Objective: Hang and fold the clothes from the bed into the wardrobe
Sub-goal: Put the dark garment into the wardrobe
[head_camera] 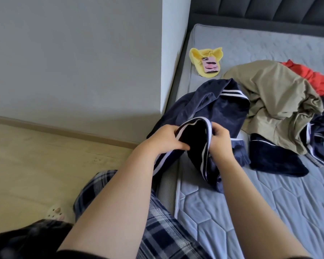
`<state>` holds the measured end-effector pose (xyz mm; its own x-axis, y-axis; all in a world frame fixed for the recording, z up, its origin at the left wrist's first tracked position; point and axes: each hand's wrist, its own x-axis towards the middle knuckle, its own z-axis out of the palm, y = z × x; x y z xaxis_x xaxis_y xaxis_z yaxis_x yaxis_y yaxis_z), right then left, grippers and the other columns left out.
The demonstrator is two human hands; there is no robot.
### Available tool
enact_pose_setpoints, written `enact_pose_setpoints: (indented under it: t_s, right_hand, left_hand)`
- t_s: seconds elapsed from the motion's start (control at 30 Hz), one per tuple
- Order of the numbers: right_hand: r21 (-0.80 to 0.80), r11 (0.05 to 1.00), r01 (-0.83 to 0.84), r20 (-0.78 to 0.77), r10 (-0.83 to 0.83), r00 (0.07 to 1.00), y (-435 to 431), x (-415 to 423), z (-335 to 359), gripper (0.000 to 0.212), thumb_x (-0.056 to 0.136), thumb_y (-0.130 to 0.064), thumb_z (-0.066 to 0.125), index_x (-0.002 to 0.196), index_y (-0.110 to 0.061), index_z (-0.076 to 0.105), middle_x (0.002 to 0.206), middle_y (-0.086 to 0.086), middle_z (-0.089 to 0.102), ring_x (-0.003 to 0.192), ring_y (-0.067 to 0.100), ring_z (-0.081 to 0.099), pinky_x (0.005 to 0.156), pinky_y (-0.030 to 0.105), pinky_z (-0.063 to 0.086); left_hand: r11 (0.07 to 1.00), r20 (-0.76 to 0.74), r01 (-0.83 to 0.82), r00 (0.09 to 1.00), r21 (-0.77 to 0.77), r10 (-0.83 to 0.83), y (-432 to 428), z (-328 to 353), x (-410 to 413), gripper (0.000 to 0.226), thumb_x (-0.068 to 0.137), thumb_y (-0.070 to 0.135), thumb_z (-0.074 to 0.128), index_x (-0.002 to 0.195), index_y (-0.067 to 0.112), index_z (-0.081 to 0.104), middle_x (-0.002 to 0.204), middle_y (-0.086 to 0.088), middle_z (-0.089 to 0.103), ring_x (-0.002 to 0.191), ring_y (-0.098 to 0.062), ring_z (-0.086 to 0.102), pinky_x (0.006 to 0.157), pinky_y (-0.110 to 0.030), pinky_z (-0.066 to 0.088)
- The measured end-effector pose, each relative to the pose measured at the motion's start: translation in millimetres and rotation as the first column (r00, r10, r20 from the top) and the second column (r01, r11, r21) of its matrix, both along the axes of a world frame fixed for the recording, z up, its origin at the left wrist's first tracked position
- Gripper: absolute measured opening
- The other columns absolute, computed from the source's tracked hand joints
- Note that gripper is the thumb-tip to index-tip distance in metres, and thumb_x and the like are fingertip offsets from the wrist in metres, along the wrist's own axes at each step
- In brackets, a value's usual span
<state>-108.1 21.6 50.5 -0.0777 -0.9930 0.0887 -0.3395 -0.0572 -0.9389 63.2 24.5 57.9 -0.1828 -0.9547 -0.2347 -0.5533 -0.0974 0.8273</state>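
A navy garment with white stripes (209,107) lies at the near left edge of the bed (269,202). My left hand (164,140) grips one side of its striped opening, fingers curled over the hem. My right hand (220,142) grips the opposite side, so the opening gapes dark between them. The rest of the garment trails onto the mattress and over the bed's edge. Behind it lies a heap: a khaki garment (275,101), an orange-red one (314,77) and more navy striped fabric (275,157).
A yellow cloth (198,57) with a pink-cased phone (210,65) on it lies near the bed's far left corner. A grey wall (73,53) stands left of the bed, with wooden floor (36,165) below. My plaid trousers and a slipper (55,212) show at bottom left.
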Motion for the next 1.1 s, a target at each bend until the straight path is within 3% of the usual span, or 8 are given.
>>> enact_pose_setpoints:
  t_s: [0.13,0.27,0.37,0.47,0.6,0.73,0.87,1.1]
  right_hand:
    - [0.225,0.957,0.182,0.414,-0.263,0.871,-5.9,-12.4,21.9,0.032,0.094,-0.001,0.042,0.067,-0.017,0.048,0.063,-0.005,0.049,0.056,0.008,0.045,0.052,0.016,0.037]
    - [0.304,0.835,0.460,0.476,-0.551,0.686,-20.0,-34.6,27.0,0.023,0.091,0.003,0.037,0.083,-0.013,0.052,0.084,0.004,0.052,0.078,0.017,0.050,0.068,0.021,0.041]
    - [0.057,0.776,0.629,0.143,-0.629,0.764,-17.5,-42.4,21.2,0.058,0.079,0.013,0.038,0.133,-0.007,0.042,0.130,0.009,0.045,0.122,0.018,0.043,0.099,0.017,0.033]
    - [-0.348,0.908,0.233,-0.251,-0.330,0.910,-10.3,-31.5,11.4,0.078,0.064,0.015,0.040,0.139,-0.008,0.040,0.143,0.011,0.039,0.135,0.025,0.031,0.111,0.024,0.020]
    - [0.100,0.925,-0.366,-0.734,0.317,0.601,-11.4,-10.8,-13.6,0.055,0.073,-0.003,0.065,0.124,-0.019,0.057,0.145,0.004,0.041,0.141,0.027,0.021,0.112,0.047,0.014]
    - [0.066,0.997,-0.030,-0.234,0.045,0.971,-9.5,-11.2,-22.3,0.009,0.084,-0.010,0.057,0.077,-0.014,0.062,0.071,-0.005,0.062,0.080,0.020,0.059,0.072,0.030,0.041]
    - [0.413,0.901,0.129,0.436,-0.321,0.841,-10.8,-15.1,-12.9,0.016,0.088,-0.014,0.057,0.077,-0.013,0.069,0.073,0.004,0.072,0.077,0.022,0.068,0.071,0.032,0.054]
    - [0.400,0.866,0.301,0.219,-0.409,0.886,-11.2,-20.4,-22.5,0.011,0.086,-0.008,0.054,0.092,-0.014,0.061,0.086,0.005,0.064,0.080,0.021,0.059,0.068,0.027,0.046]
  left_hand:
    - [0.987,0.313,-0.002,0.949,0.160,-0.049,1.9,-16.6,3.1,0.016,0.074,0.018,0.072,0.089,0.011,0.068,0.089,-0.006,0.069,0.083,-0.024,0.066,0.071,-0.031,0.050]
    - [0.951,0.173,-0.211,0.969,0.227,0.174,-2.6,-23.8,5.4,0.018,0.085,0.016,0.060,0.097,0.005,0.068,0.096,-0.014,0.067,0.092,-0.031,0.063,0.073,-0.031,0.045]
    - [0.946,0.029,-0.259,0.966,0.197,0.258,-5.2,-17.0,3.7,0.009,0.085,0.023,0.064,0.079,0.016,0.067,0.077,-0.007,0.063,0.074,-0.024,0.059,0.063,-0.029,0.041]
    - [0.989,0.038,-0.122,0.992,0.078,0.119,-8.7,-9.0,2.6,0.014,0.076,0.026,0.075,0.067,0.021,0.064,0.066,0.007,0.061,0.063,-0.008,0.056,0.059,-0.023,0.038]
    - [1.000,0.031,-0.013,0.999,-0.026,0.014,-7.8,1.0,2.7,0.015,0.066,0.022,0.079,0.069,0.014,0.067,0.060,0.007,0.058,0.053,-0.004,0.050,0.057,-0.022,0.038]
    - [0.995,0.069,-0.017,0.997,-0.098,0.024,-7.0,-1.9,8.1,0.020,0.064,0.021,0.078,0.080,0.019,0.066,0.066,0.011,0.059,0.062,-0.009,0.054,0.059,-0.022,0.041]
    - [1.000,0.031,-0.020,0.999,-0.006,0.020,-7.2,-13.1,2.2,0.047,0.065,0.025,0.080,0.109,0.026,0.061,0.092,0.014,0.065,0.085,-0.003,0.062,0.072,-0.018,0.047]
    - [0.994,0.048,-0.097,0.994,-0.048,0.099,-7.5,-26.1,-4.7,0.021,0.090,0.025,0.058,0.073,0.012,0.061,0.056,0.013,0.049,0.051,-0.001,0.041,0.057,-0.021,0.033]
